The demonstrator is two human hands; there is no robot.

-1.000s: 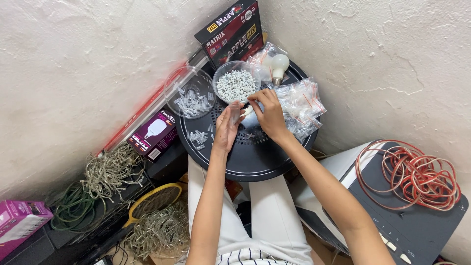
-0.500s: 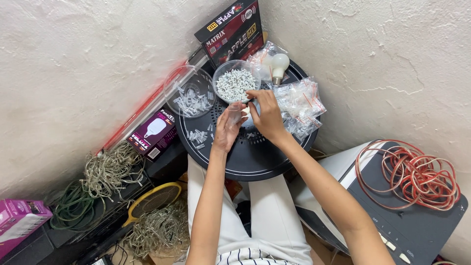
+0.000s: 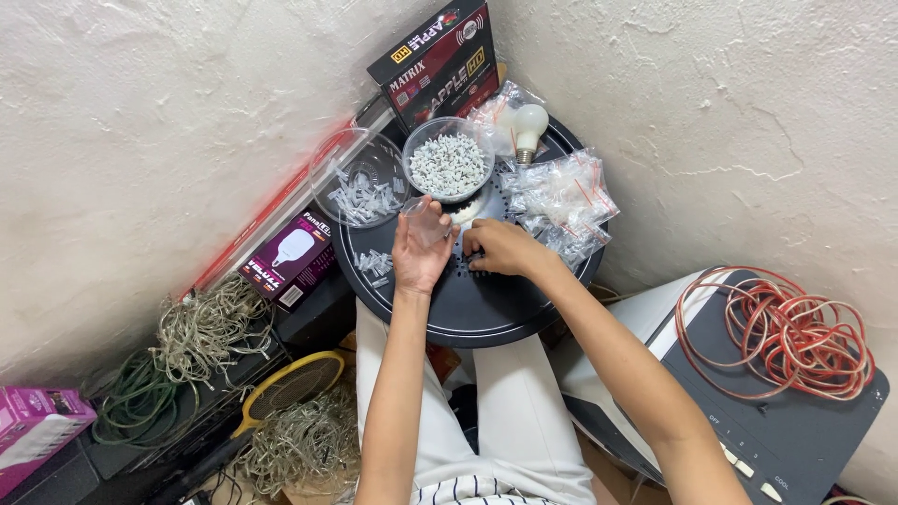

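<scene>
Clear small bag in left hand grip; right hand clenched, contents hidden; on black round tray

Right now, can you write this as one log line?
left hand: holds small clear bag | right hand: fingers on round black tray | bowl of white pieces: behind hands

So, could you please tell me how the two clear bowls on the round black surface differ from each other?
The right bowl is heaped nearly full with small white pieces, while the left bowl holds only a thin scatter of clear ones. The right bowl sits wholly on the round black surface; the left bowl overhangs its edge toward the wall. The left bowl also looks slightly wider. Both are round, transparent, and upright.
</scene>
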